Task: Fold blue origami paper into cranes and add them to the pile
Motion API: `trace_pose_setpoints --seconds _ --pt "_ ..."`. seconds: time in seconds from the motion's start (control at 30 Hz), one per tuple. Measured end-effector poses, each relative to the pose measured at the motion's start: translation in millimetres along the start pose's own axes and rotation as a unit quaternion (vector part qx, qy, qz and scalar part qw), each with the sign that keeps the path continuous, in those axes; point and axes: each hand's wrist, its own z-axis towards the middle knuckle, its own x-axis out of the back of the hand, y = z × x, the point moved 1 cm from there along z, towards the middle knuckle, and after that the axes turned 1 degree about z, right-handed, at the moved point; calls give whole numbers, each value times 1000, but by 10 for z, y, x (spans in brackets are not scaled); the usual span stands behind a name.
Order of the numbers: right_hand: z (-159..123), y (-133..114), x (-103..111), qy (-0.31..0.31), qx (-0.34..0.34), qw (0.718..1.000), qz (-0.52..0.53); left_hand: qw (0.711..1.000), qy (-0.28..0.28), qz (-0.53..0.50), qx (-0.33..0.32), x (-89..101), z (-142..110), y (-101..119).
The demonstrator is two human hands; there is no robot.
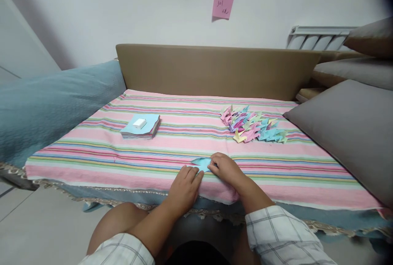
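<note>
A small folded piece of light blue paper (204, 164) lies on the striped cloth between my hands, one pointed flap lifting toward the left. My right hand (226, 168) is closed, thumb and forefinger pinching the paper's right end. Laid flat at the paper's lower left edge, my left hand (186, 186) has its fingers stretched out, the tips pressing on the paper. The undersides of both hands are hidden.
A stack of coloured square paper (147, 134) with a small white block (139, 123) on top sits to the left. Several folded paper cranes (250, 125) are bunched at the right on the striped cloth (184, 113). Grey cushions (346, 130) border the right side.
</note>
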Motion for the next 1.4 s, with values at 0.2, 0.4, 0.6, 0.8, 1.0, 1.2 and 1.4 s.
trace_pose_setpoints --seconds 0.2,0.4,0.6,0.8,1.0,1.2,1.4 --pt "-46 155 67 -18 -1 995 100 1000 -3 8 0 -3 2 23" --pt "-65 246 118 -32 8 991 128 1000 3 -5 3 -15 -6 8" --pt "-51 194 105 -31 31 994 98 1000 -4 3 10 -7 4 27" --pt "-41 148 70 -1 -19 998 65 1000 4 13 21 -8 32 60" --pt "-36 134 92 19 -69 995 68 998 2 53 22 -61 30 68" --pt "-77 285 178 -14 -166 971 174 998 19 47 23 -86 20 61" --pt "-77 254 149 -48 -140 976 161 999 25 35 23 -75 22 61"
